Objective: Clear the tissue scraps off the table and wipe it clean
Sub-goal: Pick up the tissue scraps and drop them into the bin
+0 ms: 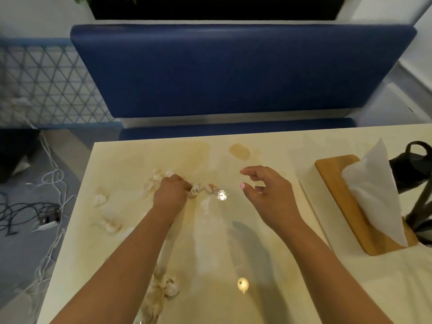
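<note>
two hands [169, 192] [266, 190], left perhaps gripping scrap [203, 189]

The table [268, 265] holds 5 tissue scraps [203, 190], 1 tissue box [336, 183] and 2 hands [169, 192].

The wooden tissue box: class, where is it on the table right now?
In the head view, the wooden tissue box sits at the right side of the table, right of the right hand, with a black object just beyond it.

The left hand [169, 191] hides part of the tissue scrap [205, 189] it grips.
</note>
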### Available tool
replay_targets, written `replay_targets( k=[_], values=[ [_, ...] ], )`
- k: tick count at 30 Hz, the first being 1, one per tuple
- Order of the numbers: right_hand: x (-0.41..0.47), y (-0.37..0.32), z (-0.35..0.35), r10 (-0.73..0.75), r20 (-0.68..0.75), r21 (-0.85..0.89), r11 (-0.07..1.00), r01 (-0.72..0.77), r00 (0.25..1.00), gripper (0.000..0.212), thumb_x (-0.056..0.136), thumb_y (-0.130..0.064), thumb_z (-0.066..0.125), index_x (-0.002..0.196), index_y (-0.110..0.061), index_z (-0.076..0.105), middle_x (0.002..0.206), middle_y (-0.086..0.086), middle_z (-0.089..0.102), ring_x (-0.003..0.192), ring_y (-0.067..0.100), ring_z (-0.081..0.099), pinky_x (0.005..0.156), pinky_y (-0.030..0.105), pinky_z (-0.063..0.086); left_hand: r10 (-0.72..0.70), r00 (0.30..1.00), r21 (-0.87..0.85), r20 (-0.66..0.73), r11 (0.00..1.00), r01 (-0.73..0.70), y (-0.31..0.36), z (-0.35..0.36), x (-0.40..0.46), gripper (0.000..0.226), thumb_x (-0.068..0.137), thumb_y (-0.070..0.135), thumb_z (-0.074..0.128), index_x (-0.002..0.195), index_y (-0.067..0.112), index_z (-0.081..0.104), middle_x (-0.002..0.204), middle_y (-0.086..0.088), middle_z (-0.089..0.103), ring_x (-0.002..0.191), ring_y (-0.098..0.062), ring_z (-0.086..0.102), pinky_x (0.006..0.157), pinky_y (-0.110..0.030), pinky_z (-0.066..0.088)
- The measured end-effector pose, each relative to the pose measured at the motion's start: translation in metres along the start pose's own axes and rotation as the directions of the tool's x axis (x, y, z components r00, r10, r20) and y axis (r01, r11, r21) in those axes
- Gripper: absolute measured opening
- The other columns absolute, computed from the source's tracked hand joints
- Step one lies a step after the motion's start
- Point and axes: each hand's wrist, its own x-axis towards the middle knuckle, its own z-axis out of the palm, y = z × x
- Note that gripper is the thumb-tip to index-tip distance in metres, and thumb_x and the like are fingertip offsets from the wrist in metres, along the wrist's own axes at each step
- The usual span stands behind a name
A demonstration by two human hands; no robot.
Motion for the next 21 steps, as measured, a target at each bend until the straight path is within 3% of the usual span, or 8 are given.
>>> replay_targets(
  k=[4,8,12,15,18,21],
  values=[
    [0.008,0.009,0.014,0.048,0.043,0.052,0.997,-0.050,0.998,0.024,0.084,-0.015,0.066,0.102,-0.031,0.065,0.095,-0.027,0.057,0.096,-0.004,0.052,0.077,0.018,0.047,-0.050,0.998,-0.120,-0.044,0.992,0.044,-0.005,-0.002,0.002,0.029,0.080,-0.002,0.056,0.096,0.015,0.073,0.111,-0.003,0.058,0.097,-0.020,0.057,0.078,-0.028,0.048],
    [0.018,0.017,0.033,0.057,0.110,-0.009,0.998,-0.056,0.992,0.026,0.084,-0.014,0.065,0.105,-0.028,0.065,0.100,-0.016,0.059,0.092,0.003,0.054,0.084,0.027,0.048,-0.090,0.991,-0.258,-0.103,0.964,0.061,-0.006,-0.017,-0.001,0.029,0.078,-0.008,0.052,0.090,0.007,0.073,0.106,-0.006,0.062,0.092,-0.021,0.060,0.079,-0.022,0.043],
    [0.032,0.027,0.059,0.046,0.200,-0.122,0.992,-0.021,0.979,0.027,0.086,-0.016,0.064,0.111,-0.025,0.065,0.111,-0.008,0.057,0.094,0.007,0.053,0.079,0.019,0.040,-0.064,0.969,-0.326,-0.237,0.945,-0.018,-0.009,-0.033,-0.013,0.033,0.075,-0.012,0.052,0.085,0.011,0.074,0.096,-0.003,0.064,0.084,-0.012,0.057,0.072,-0.006,0.034],
    [0.041,0.037,0.081,0.057,0.284,-0.211,0.978,0.004,0.957,0.029,0.086,-0.011,0.061,0.112,-0.024,0.066,0.115,-0.004,0.056,0.099,0.014,0.058,0.074,0.016,0.034,-0.067,0.951,-0.376,-0.303,0.925,-0.054,-0.008,-0.048,-0.022,0.031,0.075,-0.011,0.056,0.085,0.013,0.074,0.094,0.000,0.063,0.081,-0.008,0.054,0.074,-0.003,0.035],
    [0.045,0.044,0.103,0.054,0.358,-0.304,0.951,0.062,0.932,0.040,0.083,0.000,0.053,0.115,-0.022,0.065,0.118,-0.001,0.055,0.107,0.019,0.055,0.078,0.021,0.040,-0.070,0.926,-0.392,-0.372,0.916,-0.088,-0.009,-0.060,-0.028,0.030,0.073,-0.011,0.058,0.083,0.013,0.074,0.093,0.000,0.065,0.083,-0.009,0.057,0.079,-0.008,0.038],
    [0.048,0.047,0.116,0.073,0.394,-0.428,0.897,0.113,0.916,0.047,0.083,0.003,0.047,0.118,-0.022,0.064,0.122,0.000,0.054,0.114,0.021,0.049,0.084,0.026,0.043,-0.105,0.913,-0.416,-0.394,0.906,-0.075,-0.010,-0.070,-0.032,0.031,0.073,-0.011,0.059,0.083,0.014,0.075,0.092,0.004,0.063,0.081,-0.004,0.054,0.077,-0.001,0.036]
  ],
)
